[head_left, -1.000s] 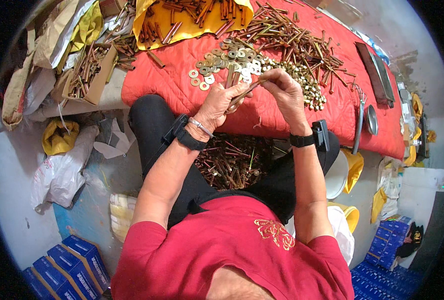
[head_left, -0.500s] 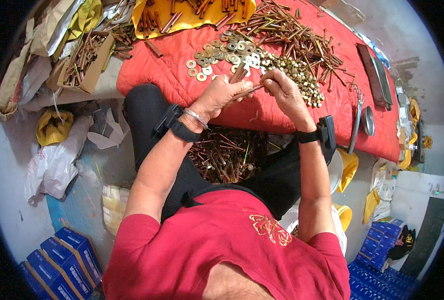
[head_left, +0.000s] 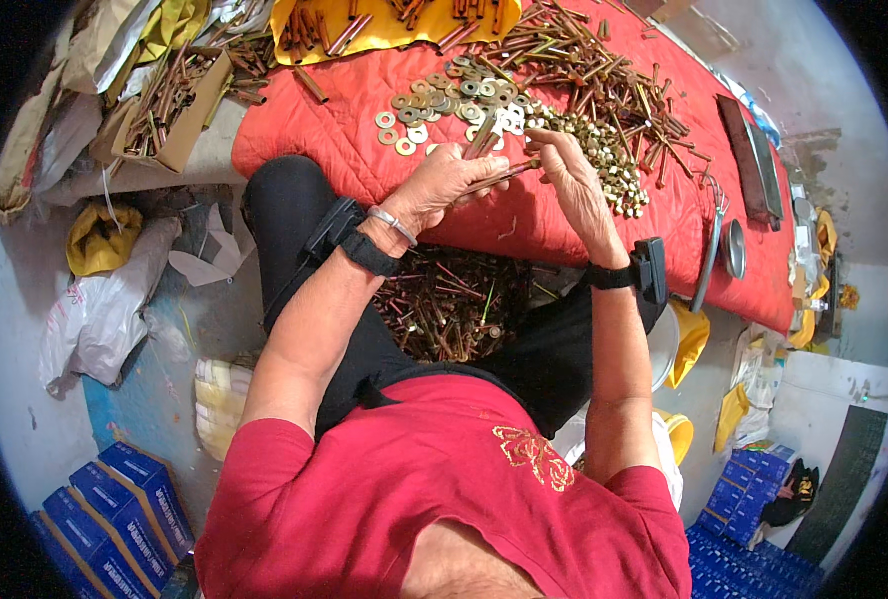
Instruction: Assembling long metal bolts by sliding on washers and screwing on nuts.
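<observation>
My left hand (head_left: 436,190) is closed around several slim metal tubes (head_left: 481,137) that stick up past its fingers. From the same grip a thin reddish rod (head_left: 502,179), probably a bolt, points to the right. My right hand (head_left: 572,180) is at the rod's far end, its fingers stretched out and spread; whether it touches the tip I cannot tell. Just beyond the hands lie flat round washers (head_left: 419,105) and a heap of small brass-coloured nuts (head_left: 604,165). Long bolts (head_left: 604,75) are piled behind the nuts.
A red quilted cloth (head_left: 334,150) covers the work surface. Metal tubes lie on a yellow sheet (head_left: 394,35) and in a cardboard box (head_left: 189,135) at left. More bolts (head_left: 444,299) fill a dark container between my knees. A metal dish (head_left: 733,248) lies at right.
My right hand's fingers have opened from a pinch at the rod's end and stretched out. My left hand keeps its hold on the tubes and rod.
</observation>
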The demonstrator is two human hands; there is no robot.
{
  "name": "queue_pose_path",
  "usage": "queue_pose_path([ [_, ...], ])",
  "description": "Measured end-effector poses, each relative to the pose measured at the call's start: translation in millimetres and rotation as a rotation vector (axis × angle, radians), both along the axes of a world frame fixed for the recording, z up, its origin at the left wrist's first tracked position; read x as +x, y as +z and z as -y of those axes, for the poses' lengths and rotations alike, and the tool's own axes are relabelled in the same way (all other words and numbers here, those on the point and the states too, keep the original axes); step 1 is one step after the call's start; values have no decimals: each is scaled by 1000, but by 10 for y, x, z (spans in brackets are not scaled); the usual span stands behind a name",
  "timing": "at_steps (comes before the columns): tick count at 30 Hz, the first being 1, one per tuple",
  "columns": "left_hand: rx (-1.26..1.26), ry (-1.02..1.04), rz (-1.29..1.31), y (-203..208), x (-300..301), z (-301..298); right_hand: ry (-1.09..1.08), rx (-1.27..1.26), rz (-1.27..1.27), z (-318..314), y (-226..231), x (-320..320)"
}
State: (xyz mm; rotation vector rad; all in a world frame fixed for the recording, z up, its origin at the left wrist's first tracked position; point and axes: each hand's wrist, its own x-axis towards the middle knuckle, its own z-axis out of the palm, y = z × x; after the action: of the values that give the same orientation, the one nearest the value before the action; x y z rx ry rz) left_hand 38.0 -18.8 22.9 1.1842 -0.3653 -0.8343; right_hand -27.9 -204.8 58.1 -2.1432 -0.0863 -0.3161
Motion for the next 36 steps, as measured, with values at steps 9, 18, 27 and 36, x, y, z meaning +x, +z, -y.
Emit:
queue_pose_path([
  [9, 28, -32, -37, -12, -5, -31, -74, -6, -269, -106, 156, 47],
  [18, -28, -29, -107, 40, -20, -47, -90, -74, -238, -114, 147, 53],
  [27, -45, -24, -117, -40, 6, -17, -126, -41, -96, -150, 171, -14],
  [36, -13, -17, -103, -9, -7, -13, -123, -99, 203, -156, 23, 9],
])
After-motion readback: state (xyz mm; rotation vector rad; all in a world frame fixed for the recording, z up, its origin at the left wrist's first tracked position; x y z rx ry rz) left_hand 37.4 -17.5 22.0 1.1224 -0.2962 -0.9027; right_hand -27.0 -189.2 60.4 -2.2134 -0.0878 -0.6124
